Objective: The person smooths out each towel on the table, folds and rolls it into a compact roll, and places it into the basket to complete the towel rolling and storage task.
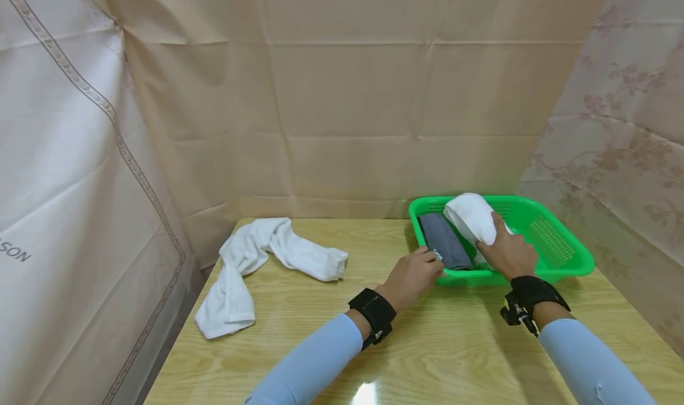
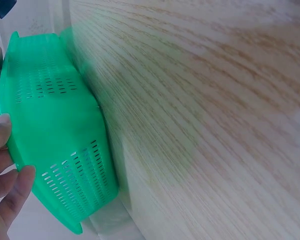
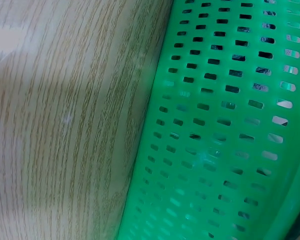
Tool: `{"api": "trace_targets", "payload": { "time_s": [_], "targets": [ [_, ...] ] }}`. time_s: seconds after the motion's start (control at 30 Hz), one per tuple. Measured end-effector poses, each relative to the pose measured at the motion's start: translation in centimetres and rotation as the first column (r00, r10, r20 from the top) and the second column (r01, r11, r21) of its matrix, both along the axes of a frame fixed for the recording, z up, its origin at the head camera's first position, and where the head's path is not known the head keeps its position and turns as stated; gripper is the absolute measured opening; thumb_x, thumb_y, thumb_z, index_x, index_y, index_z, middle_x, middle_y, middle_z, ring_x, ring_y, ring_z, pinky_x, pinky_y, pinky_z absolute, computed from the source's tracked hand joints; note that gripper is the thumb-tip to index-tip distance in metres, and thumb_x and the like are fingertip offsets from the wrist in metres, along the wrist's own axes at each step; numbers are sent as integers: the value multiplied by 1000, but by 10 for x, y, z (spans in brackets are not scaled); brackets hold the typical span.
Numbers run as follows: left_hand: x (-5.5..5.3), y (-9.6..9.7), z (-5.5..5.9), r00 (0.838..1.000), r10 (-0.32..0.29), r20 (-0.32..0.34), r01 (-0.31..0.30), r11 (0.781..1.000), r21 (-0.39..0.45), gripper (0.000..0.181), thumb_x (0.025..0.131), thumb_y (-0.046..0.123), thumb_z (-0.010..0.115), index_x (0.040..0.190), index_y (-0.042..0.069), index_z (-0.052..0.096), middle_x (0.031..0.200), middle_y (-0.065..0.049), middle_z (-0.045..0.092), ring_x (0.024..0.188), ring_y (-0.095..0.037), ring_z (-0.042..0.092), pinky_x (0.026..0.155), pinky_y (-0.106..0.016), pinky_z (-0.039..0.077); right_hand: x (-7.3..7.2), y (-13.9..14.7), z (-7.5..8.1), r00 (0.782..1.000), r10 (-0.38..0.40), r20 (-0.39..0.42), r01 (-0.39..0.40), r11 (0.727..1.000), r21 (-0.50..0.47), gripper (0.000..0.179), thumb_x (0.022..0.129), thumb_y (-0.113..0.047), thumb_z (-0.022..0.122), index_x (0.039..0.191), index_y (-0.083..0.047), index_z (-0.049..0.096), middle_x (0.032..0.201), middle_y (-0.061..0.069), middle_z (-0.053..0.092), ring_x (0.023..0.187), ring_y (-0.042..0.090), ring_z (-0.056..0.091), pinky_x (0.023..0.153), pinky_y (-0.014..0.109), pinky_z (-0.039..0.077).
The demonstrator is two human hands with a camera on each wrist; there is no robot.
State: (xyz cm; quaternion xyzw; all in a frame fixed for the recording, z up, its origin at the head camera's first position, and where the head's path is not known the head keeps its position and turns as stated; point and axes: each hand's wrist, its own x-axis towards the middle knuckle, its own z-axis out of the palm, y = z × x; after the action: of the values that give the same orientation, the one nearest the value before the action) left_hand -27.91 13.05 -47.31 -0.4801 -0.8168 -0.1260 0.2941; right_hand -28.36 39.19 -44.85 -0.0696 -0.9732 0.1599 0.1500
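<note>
A green plastic basket (image 1: pixel 561 268) with slotted walls stands on the table at the right. Inside it, along the left wall, lies a folded grey towel (image 1: pixel 446 241) with a small pale tag near its front end. My left hand (image 1: pixel 414 276) grips the basket's rim at the near left corner; its fingertips (image 2: pixel 24 180) show on the rim in the left wrist view. Over the basket, beside the grey towel, my right hand (image 1: pixel 507 252) holds a rolled white towel (image 1: pixel 470 215). The right wrist view shows the basket's slotted wall (image 3: pixel 215 120) close up, and that hand is mostly hidden there.
Another white towel (image 1: pixel 267 244) lies loosely bent in an arch on the left part of the wooden table (image 1: pixel 299 328). A beige cloth (image 1: pixel 342 96) hangs behind the table, with pale sheeting (image 1: pixel 630 173) along the right side.
</note>
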Motion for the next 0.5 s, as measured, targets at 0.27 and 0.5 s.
{"api": "trace_targets", "payload": {
  "time_s": [0.27, 0.5],
  "targets": [
    [1, 0, 0, 1000, 4, -9, -4, 1000, -14, 14, 101, 30, 68, 98, 21, 78, 91, 8, 66, 86, -8, 54, 75, -10, 45, -1, -1, -3, 1000, 7, 23, -7, 1000, -9, 87, 94, -36, 67, 161, -5, 20, 98, 47, 59, 67, 54, 60, 50, 57, 45],
    [1, -1, 2, 1000, 7, -2, -7, 1000, -27, 15, 102, 30, 67, 98, 21, 78, 91, 7, 66, 85, -8, 54, 74, -10, 45, -4, 0, -4, 998, 8, 55, -7, 1000, -9, 89, 96, -41, 65, 161, -5, 18, 106, 50, 57, 74, 58, 61, 54, 59, 46]
  ]
}}
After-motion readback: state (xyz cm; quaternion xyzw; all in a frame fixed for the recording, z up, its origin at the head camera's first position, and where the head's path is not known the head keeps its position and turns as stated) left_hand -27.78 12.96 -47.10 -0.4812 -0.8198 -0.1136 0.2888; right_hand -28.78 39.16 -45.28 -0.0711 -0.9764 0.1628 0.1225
